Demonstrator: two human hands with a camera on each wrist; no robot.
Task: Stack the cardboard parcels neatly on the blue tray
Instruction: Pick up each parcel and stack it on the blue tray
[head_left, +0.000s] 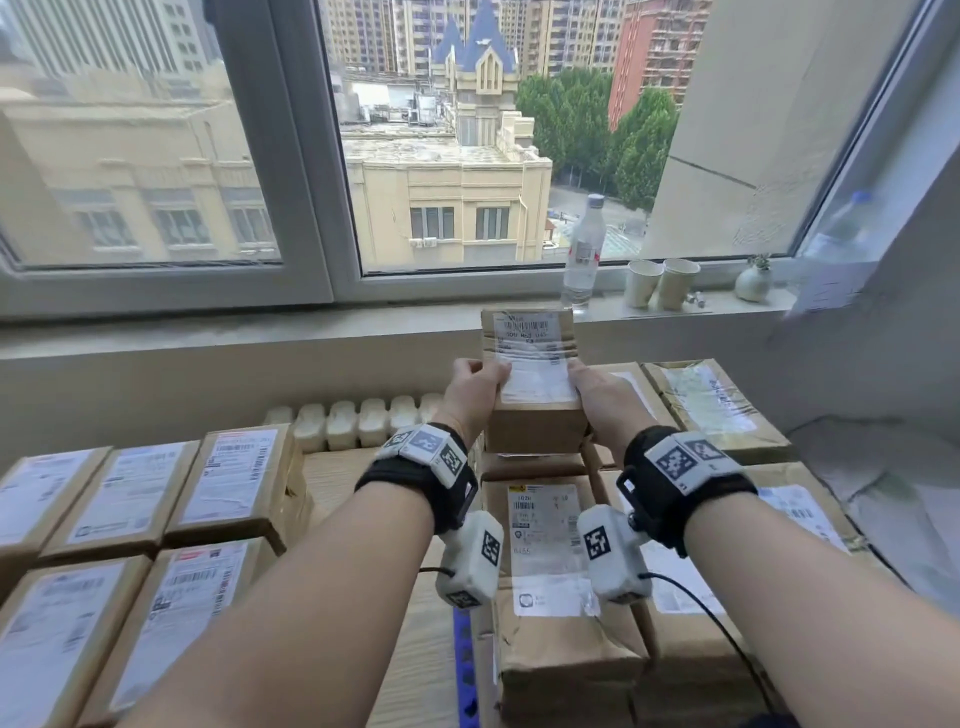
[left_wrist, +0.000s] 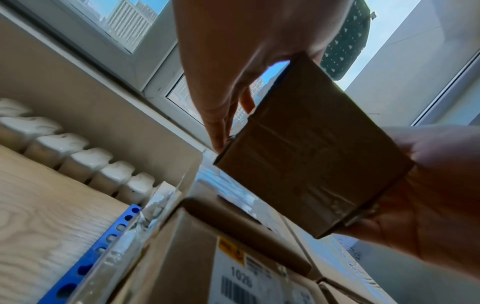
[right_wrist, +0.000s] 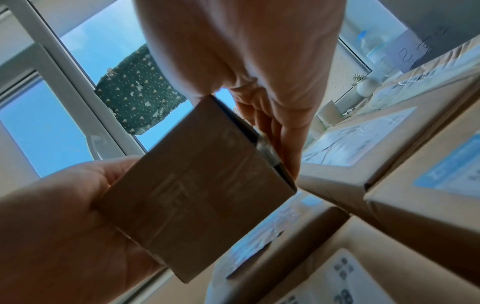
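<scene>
A small cardboard parcel (head_left: 532, 379) with a white shipping label is held in the air between both hands. My left hand (head_left: 475, 387) grips its left side and my right hand (head_left: 597, 395) grips its right side. From below, the left wrist view shows the parcel's taped brown underside (left_wrist: 311, 148) with my left fingers (left_wrist: 221, 127) along one edge. The right wrist view shows the same underside (right_wrist: 197, 197). It hovers above a stack of labelled parcels (head_left: 545, 545) standing on the blue tray (head_left: 464, 670), whose perforated edge (left_wrist: 91, 261) shows beside the stack.
Several more labelled parcels (head_left: 156, 493) lie in rows on the wooden table at the left. A white radiator (head_left: 353, 421) runs below the windowsill. On the sill stand a water bottle (head_left: 584, 249), two paper cups (head_left: 660, 283) and a small vase (head_left: 753, 280).
</scene>
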